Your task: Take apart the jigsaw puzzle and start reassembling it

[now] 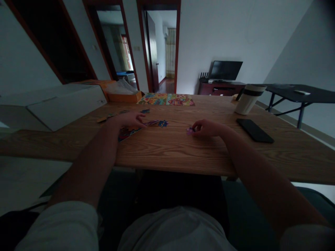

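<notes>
My right hand (pixel 208 128) is closed in a pinch at the edge of a small purple jigsaw puzzle piece (pixel 189 131), low over the wooden table. My left hand (pixel 131 119) has its fingers apart and curved downward, above a group of puzzle pieces. Just right of its fingertips lie joined or touching blue and purple pieces (pixel 162 123). A partly assembled dark section (pixel 128 134) shows below the left wrist, partly covered by the forearm. Another blue piece (pixel 145 111) lies behind the left hand, with several loose pieces (pixel 111 114) to its left.
A colourful picture sheet (pixel 167 99) lies at the table's far edge. On the left stand a white box (pixel 68 101) and an orange box (pixel 123 97) with clear plastic in it. A black flat object (pixel 254 130) and a white tumbler (pixel 250 100) are on the right.
</notes>
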`<state>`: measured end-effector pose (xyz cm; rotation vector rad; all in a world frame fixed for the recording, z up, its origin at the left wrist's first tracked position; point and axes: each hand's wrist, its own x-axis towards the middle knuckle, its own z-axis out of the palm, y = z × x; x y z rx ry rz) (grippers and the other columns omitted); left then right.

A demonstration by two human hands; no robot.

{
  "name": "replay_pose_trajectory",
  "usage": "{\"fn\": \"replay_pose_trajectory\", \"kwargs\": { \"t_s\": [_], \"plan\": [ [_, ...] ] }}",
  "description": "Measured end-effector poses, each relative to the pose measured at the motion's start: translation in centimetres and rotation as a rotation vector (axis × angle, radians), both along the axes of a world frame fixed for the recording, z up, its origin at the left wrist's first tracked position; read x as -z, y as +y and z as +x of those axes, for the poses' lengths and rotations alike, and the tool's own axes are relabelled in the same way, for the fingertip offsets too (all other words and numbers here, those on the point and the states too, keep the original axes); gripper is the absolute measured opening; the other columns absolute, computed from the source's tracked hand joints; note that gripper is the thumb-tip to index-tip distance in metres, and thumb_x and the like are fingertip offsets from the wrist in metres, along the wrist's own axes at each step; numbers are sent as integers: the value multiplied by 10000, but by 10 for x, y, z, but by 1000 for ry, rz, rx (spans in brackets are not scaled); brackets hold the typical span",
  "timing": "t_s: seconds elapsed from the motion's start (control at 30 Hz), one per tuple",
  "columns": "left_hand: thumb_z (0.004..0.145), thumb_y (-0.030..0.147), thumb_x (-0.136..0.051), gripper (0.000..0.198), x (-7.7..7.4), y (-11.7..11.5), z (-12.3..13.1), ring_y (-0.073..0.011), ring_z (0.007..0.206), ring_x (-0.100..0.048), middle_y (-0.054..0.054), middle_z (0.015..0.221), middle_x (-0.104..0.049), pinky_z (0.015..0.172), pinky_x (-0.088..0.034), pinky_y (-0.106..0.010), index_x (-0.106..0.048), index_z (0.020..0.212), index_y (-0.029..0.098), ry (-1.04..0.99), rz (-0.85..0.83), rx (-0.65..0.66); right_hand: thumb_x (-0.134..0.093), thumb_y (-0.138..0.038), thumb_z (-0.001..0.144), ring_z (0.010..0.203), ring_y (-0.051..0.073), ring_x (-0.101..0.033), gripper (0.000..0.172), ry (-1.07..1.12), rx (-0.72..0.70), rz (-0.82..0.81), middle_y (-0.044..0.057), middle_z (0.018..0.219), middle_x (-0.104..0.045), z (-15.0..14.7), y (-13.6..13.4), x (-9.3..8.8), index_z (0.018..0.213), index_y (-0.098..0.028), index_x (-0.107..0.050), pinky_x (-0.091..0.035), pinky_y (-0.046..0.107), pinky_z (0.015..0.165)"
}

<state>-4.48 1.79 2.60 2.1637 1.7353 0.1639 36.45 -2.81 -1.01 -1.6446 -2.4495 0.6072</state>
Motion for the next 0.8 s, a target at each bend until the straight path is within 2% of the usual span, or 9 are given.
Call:
{"fn": "replay_pose_trajectory", "kwargs": {
  "t_s": [0.1,0.23,0.4,0.53,0.7,0.8],
  "plan": [
    [662,471,-820,877,-1,-3,-4,-322,1075,-694,-105,1274,-713,841,-527,-356,-559,1468,245,60,-54,-16,-743,-560,829,862,244,-692,477,9,-4,-7,109,1040,-759,0,1,1,1138,-196,-741,-511,339,744],
    [715,405,-749,837,-1,-6,-1,-301,915,-709,-96,1146,-743,706,-526,-353,-512,1495,212,72,-103,-54,-757,-536,816,873,244,-693,479,26,-8,-21,105,1038,-760,0,1,0,1153,-196,-730,-515,339,750],
    [746,325,-722,785,-1,-12,6,-268,885,-701,-71,1067,-748,699,-507,-327,-487,1488,223,118,-51,-64,-752,-524,823,882,237,-696,469,23,-30,-7,101,1066,-757,0,1,0,1159,-197,-729,-515,327,753],
    [775,302,-718,763,-3,-15,7,-260,922,-697,-60,1022,-748,758,-504,-324,-466,1489,207,121,11,-56,-755,-516,821,883,242,-699,467,23,-15,-16,103,1064,-762,-1,1,0,1154,-190,-726,-515,331,752],
    [761,369,-748,763,-1,-5,-2,-266,908,-702,-53,1016,-755,746,-518,-331,-488,1461,218,18,42,-80,-749,-504,831,911,250,-698,445,5,-22,-19,111,1082,-761,-2,-1,-3,1147,-192,-725,-517,347,792],
    [805,376,-672,648,0,3,-9,-274,941,-714,-60,1046,-767,731,-540,-336,-532,1420,227,-140,57,-93,-738,-513,843,911,251,-697,437,7,-26,-21,110,1060,-764,-2,-2,-3,1144,-196,-731,-520,350,801]
  ]
}}
